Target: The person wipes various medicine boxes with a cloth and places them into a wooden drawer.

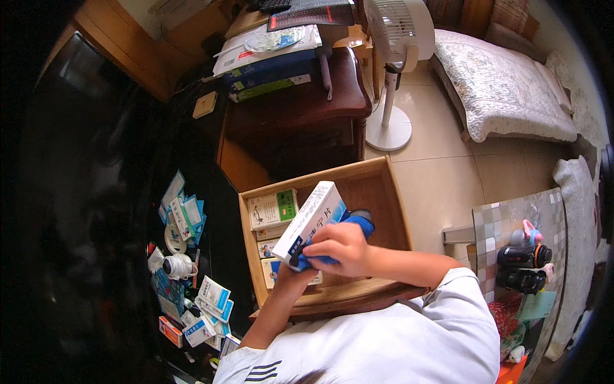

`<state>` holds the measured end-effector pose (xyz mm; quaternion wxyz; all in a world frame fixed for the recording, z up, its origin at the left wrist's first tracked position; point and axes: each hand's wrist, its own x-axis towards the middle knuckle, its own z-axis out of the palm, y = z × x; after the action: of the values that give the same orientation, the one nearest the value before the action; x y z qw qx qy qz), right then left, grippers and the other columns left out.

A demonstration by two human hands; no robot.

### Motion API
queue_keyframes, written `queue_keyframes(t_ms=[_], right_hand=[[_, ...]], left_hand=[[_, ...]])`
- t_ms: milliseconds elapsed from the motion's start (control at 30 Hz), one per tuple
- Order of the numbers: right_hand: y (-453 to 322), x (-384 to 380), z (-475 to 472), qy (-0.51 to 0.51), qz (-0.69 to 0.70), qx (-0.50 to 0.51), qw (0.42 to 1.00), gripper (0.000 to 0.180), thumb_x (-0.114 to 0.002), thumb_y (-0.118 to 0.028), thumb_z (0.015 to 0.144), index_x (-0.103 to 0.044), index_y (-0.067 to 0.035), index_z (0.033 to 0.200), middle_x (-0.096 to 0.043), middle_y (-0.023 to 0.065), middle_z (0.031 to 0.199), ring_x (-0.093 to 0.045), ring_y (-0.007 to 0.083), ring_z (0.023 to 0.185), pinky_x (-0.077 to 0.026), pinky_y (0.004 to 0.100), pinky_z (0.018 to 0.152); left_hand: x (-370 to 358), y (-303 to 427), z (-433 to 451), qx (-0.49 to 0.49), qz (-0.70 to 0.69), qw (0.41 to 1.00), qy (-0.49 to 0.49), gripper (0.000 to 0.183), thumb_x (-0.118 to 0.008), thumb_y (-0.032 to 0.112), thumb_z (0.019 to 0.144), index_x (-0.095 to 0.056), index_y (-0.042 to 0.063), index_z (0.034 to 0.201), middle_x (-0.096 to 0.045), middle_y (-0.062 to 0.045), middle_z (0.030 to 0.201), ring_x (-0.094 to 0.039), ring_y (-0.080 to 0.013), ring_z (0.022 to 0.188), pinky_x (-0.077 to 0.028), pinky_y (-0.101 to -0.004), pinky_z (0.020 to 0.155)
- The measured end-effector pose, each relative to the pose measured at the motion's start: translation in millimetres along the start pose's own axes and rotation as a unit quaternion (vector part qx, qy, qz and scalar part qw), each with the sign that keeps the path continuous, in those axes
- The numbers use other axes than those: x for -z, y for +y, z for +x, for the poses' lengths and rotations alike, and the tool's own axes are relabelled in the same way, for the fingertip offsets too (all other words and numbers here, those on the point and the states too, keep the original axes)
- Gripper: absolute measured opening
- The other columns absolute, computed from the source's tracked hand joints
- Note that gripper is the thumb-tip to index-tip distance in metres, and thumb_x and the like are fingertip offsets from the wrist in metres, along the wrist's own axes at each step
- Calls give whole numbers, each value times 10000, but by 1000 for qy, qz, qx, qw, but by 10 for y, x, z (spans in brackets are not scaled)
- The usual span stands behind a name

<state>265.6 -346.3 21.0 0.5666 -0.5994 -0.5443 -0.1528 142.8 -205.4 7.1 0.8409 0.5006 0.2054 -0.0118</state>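
A white and blue medicine box (312, 223) is tilted over an open wooden drawer (395, 206). A blue cloth (362, 225) lies against the box's side and underside. My right hand (338, 247) presses the cloth onto the box near its lower end. My left hand (300, 276) is at that same lower end, mostly hidden behind the box, cloth and right hand; it appears to hold the box from below. In the drawer's left part lie a green and cream medicine box (273, 210) and several smaller boxes, one of them blue and yellow (271, 272).
On the black surface at left lie several medicine boxes (196, 331), blue packets (194, 211) and a roll of white string (180, 266). A white standing fan (388, 127) is beyond the drawer. Bottles (523, 257) stand on a checkered table (487, 228) at right.
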Motion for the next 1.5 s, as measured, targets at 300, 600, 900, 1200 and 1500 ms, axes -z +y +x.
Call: queue_keyframes(t_ms=[300,600,900,1200,1500], right_hand=[[-95,89,-2,5,36,-38,999,248,-800,-65,730,-696,-82,954,-668,90,905,-650,247,843,-524,311,680],[122,198,78,64,-18,-187,980,193,-773,-16,744,-732,-53,929,-621,106,870,-623,212,775,-523,299,656],[507,320,95,142,-27,-248,958,146,-746,-5,786,-718,-3,929,-635,95,874,-609,178,783,-493,273,711],[490,353,27,244,126,-288,917,131,-676,-89,893,-672,6,984,-658,91,976,-616,167,903,-481,277,833],[370,330,14,128,180,-243,945,132,-657,-6,814,-702,16,936,-633,98,948,-599,155,880,-477,260,796]], left_hand=[[-156,201,118,-213,345,914,-26,860,-634,33,712,-299,28,1504,-415,-163,1476,-435,-268,1345,-336,-389,1123],[-279,239,175,-342,515,786,-15,708,-627,43,825,-373,68,1485,-360,-180,1532,-328,-359,1424,-290,-465,1160],[-189,200,166,-380,524,760,-60,685,-605,21,838,-375,56,1482,-428,-173,1491,-462,-328,1342,-411,-434,1086],[-110,191,118,-71,-112,991,17,764,-618,179,737,-338,-18,1421,-461,-280,1321,-496,-413,1254,-440,-633,1010],[-141,323,117,-62,-186,980,42,700,-631,246,760,-390,-1,1370,-518,-256,1275,-554,-395,1194,-574,-526,898]])
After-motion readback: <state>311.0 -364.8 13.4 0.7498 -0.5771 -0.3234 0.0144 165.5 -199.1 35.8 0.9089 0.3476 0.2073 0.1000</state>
